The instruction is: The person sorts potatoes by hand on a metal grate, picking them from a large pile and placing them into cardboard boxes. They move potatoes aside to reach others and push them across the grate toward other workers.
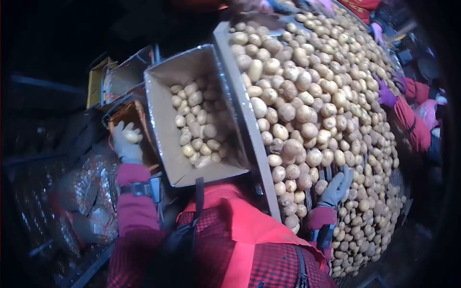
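My left hand, in a grey glove, holds a small potato over a brown-lined container at the left. My right hand, gloved too, rests with its fingers spread on the wide heap of potatoes; nothing shows in its grasp. Between my hands stands a box lined with cardboard, with several potatoes lying in its bottom.
A raised edge runs between the box and the heap. Yellow crate at upper left, sacks at lower left. Across the heap, a co-worker's purple-gloved hand reaches in; another person in red is at the top.
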Demonstrator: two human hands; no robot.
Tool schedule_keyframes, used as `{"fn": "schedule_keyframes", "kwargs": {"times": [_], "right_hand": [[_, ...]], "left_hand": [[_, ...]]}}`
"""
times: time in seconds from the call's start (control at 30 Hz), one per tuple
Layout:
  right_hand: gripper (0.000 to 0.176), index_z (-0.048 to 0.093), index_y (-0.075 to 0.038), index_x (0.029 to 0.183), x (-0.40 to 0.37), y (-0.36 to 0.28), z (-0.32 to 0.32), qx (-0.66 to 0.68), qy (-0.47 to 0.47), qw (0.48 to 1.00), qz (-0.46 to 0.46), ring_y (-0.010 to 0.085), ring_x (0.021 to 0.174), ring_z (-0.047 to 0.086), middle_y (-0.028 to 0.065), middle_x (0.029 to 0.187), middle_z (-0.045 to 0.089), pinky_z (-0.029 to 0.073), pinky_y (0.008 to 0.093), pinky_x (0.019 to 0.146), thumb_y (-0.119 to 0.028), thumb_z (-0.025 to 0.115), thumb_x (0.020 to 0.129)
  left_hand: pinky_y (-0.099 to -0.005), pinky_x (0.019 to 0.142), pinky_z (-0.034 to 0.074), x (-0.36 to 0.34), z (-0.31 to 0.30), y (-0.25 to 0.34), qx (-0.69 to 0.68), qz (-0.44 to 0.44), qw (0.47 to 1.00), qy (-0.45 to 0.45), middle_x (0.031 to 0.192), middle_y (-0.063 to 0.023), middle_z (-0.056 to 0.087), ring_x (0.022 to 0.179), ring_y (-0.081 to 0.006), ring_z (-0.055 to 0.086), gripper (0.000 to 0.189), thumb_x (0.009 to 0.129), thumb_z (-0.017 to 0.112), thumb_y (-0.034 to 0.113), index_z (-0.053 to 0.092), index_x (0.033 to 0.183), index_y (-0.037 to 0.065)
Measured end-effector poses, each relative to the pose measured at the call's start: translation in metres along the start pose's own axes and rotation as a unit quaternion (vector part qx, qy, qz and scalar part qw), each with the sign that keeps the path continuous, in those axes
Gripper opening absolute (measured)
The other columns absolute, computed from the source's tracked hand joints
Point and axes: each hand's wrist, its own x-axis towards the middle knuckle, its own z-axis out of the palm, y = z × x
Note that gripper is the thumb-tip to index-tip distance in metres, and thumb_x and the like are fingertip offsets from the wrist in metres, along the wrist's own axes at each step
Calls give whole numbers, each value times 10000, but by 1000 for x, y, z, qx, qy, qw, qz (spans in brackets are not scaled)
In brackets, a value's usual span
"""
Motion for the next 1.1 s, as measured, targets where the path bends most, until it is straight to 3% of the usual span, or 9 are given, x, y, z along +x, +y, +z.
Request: {"fn": "schedule_keyframes", "kwargs": {"times": [0.1,0.2,0.33,0.5,0.63,0.73,0.83,0.9,1.1], "right_hand": [[347,628,3,1360,-2,13,-2,78,35,996,-8,355,1441,440,251,1514,495,327,450,1209,-173,513,1084],[350,632,-20,1368,-5,2,4,19,35,998,-44,358,1439,449,259,1521,489,345,451,1198,-179,524,1077],[350,634,-40,1376,-5,1,4,35,32,998,-40,353,1439,447,248,1519,497,345,450,1194,-180,529,1073],[351,636,-31,1368,-5,11,7,38,46,997,-58,351,1436,447,231,1500,521,328,457,1198,-184,534,1069],[342,644,-2,1336,-5,1,4,27,47,997,-54,365,1426,455,223,1441,574,329,466,1199,-175,534,1061],[339,648,-6,1331,-5,9,7,40,54,996,-64,366,1425,455,221,1431,581,334,465,1196,-172,538,1057],[351,641,17,1319,-7,-1,-1,59,28,996,-54,381,1440,439,250,1495,507,334,457,1192,-66,587,982],[410,618,9,1339,-17,-9,-12,77,5,996,-49,364,1373,511,230,1454,544,396,452,1146,-14,616,930],[727,514,-42,1442,-115,-16,-112,-9,-96,994,-43,433,1411,453,229,1469,525,375,499,1175,-206,797,794]], "left_hand": [[-363,571,504,35,-52,-15,29,29,998,48,1151,-112,652,781,-270,642,503,922,691,453,566,1342,206],[-462,792,534,68,-102,-30,80,-12,992,100,1174,-71,634,941,-263,636,479,926,668,492,592,1310,215],[-571,1002,449,59,-85,-33,295,-20,944,149,1422,-57,560,1209,-290,571,713,946,623,610,462,1525,225],[-359,1124,398,59,-30,-40,282,171,944,-25,1533,-232,452,1371,-308,491,637,1044,621,267,354,1570,26],[-402,1134,400,-4,74,-37,277,332,887,-166,1488,-211,496,1364,-297,493,546,1029,593,151,403,1509,-29],[-411,1121,419,-100,143,-38,430,493,718,-237,1430,-178,541,1326,-291,524,508,968,624,81,463,1434,-39],[-478,1105,424,-195,181,-49,352,442,688,-455,1350,-213,569,1263,-362,552,571,863,724,120,529,1386,3],[-513,1134,390,-228,189,-65,329,520,578,-537,1407,-228,542,1303,-411,527,608,833,765,173,564,1387,26],[-586,1163,341,-311,200,-79,292,515,393,-704,1486,-220,499,1375,-452,473,656,793,822,268,605,1387,96]]}}
